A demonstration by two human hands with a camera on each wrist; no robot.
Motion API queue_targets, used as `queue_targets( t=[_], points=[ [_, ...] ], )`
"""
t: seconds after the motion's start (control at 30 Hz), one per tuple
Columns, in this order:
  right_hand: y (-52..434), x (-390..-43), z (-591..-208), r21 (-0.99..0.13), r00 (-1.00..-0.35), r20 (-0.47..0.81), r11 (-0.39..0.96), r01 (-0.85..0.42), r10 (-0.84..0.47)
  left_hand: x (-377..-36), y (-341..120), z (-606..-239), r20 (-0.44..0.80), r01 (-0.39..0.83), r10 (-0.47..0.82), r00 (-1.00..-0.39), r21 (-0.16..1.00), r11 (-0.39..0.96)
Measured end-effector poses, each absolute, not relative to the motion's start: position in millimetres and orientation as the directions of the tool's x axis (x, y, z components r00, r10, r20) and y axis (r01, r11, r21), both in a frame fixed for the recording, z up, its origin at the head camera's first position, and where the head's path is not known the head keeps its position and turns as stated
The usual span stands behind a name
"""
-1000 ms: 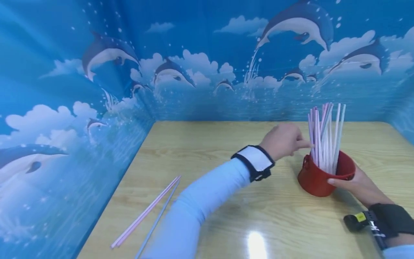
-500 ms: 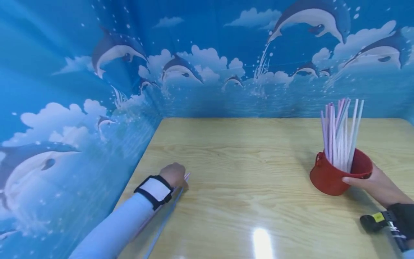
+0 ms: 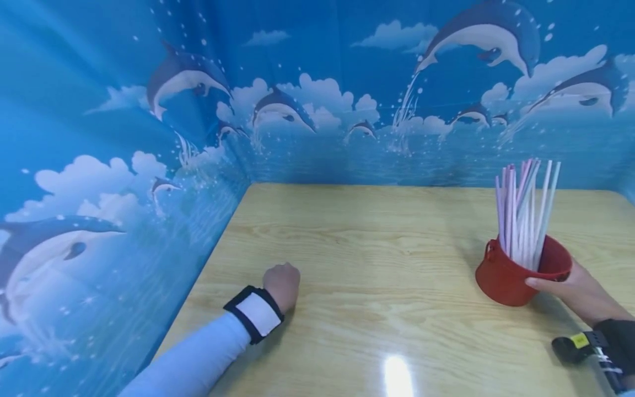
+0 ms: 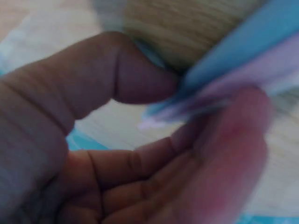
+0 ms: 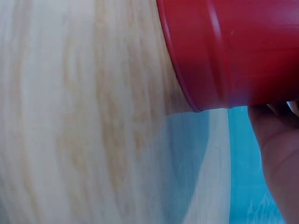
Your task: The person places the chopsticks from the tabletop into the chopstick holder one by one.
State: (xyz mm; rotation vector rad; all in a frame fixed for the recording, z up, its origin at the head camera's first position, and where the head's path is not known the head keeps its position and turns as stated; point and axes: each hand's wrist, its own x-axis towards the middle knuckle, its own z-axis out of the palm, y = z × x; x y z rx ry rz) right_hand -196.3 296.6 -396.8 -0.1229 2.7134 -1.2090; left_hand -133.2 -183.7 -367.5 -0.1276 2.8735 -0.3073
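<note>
left hand [image 4: 140,154]: thumb and curled fingers [image 4: 233,140] pinch the thin pink and blue plastic straws [image 4: 243,79] low on the pale wooden table [image 3: 377,264]; lift them together, kept parallel. right hand [image 3: 575,289] wraps the small red metal bucket [image 3: 516,273] of upright straws, steadying it.

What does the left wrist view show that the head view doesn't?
Only the left wrist view shows the blue and pink straws pinched between thumb and fingers, though blurred. Only the head view shows the red bucket of upright straws, held by the right hand, and the dolphin backdrop. Both show the left hand and the wooden table.
</note>
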Motion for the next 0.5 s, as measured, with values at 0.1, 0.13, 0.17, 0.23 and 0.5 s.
queue_targets(
  t=[0.1,0.13,0.17,0.23,0.5],
  points=[
    [298.2,-198.9,-399.0,-0.757,-0.981,-0.124,0.654,-0.005,-0.151,-131.3,-173.5,-372.8,-0.205,-0.075,-0.140,-0.969,-0.295,0.953],
    [299.3,-199.7,-399.3,-0.759,-0.980,-0.125,0.651,-0.006,-0.154,-131.5,-171.0,-373.7,-0.195,-0.080,-0.146,-0.970,-0.311,0.947],
    [300.0,-200.7,-399.9,-0.745,-0.981,-0.125,0.667,-0.005,-0.146,-131.5,-168.8,-374.2,-0.189,-0.085,-0.150,-0.970,-0.317,0.945],
    [302.3,-202.7,-401.9,-0.732,-0.982,-0.118,0.681,-0.016,-0.150,-131.3,-166.0,-373.0,-0.192,-0.078,-0.144,-0.971,-0.318,0.945],
    [305.5,-201.2,-403.3,-0.767,-0.980,-0.087,0.640,-0.048,-0.178,-146.3,-152.3,-308.0,-0.142,0.130,0.130,-0.981,0.007,0.991]
  ],
)
